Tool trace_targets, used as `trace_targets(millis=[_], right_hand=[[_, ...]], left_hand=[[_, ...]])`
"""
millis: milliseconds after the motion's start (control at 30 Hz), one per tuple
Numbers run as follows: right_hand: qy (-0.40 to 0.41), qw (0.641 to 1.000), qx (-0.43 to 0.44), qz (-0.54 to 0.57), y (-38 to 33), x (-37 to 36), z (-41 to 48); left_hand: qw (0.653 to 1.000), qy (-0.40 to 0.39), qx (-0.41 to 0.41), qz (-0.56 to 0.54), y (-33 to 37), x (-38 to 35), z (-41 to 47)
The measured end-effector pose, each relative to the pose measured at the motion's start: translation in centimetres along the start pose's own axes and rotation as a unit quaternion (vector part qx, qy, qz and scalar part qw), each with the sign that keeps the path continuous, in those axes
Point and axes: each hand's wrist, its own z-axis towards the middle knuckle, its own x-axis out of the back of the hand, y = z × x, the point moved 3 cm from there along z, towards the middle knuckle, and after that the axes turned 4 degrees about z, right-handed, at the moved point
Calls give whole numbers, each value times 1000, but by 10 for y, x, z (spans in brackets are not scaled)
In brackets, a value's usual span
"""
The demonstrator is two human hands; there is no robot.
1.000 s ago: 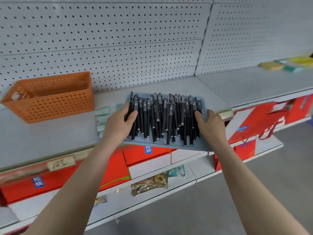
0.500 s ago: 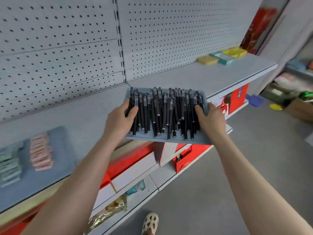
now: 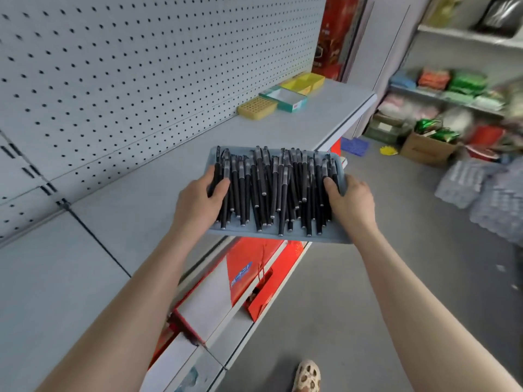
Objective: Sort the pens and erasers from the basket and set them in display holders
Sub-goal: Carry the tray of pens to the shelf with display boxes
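I hold a blue-grey tray (image 3: 271,236) between my two hands, out in front of me and partly over the edge of the grey shelf (image 3: 158,193). My left hand (image 3: 198,200) is clamped on the tray's left end, thumb lying over the outermost pens, the other fingers hidden beneath. My right hand (image 3: 351,202) grips the right end the same way, thumb pressed on top of the pens at that side, fingers underneath and out of sight. Between my thumbs lies the whole heap of black pens (image 3: 274,190), packed side by side and partly stacked, all running lengthwise away from me, their far ends reaching the tray's far rim and their near ends stopping short of the near rim.

Beyond my hands and a little to the right, at the far end of the shelf, stand three small holders in a row against the pegboard (image 3: 141,66): a yellow perforated holder (image 3: 256,108) nearest me, a green-and-white box (image 3: 285,99) just behind it, and a yellow tray (image 3: 304,82) farthest off. All three are well apart from the tray I carry. Below my left forearm, on the lower shelf, stand red boxes (image 3: 249,270). Near my right elbow, on the floor, my shoe (image 3: 307,376) shows.
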Motion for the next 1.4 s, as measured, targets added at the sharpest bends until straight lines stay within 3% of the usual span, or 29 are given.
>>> trace_targets(millis=[467,1067,1400], right_hand=[[-21,999,-22,-14,120,58,227],[-12,999,-50,8,177,45,524],[-87,996,14,6,203,18,687]], left_hand=[[1000,0,2,1,128,-192,153],[999,18,-15,-31,237,-339,414],[994,78,73,-26,276,-410,504]])
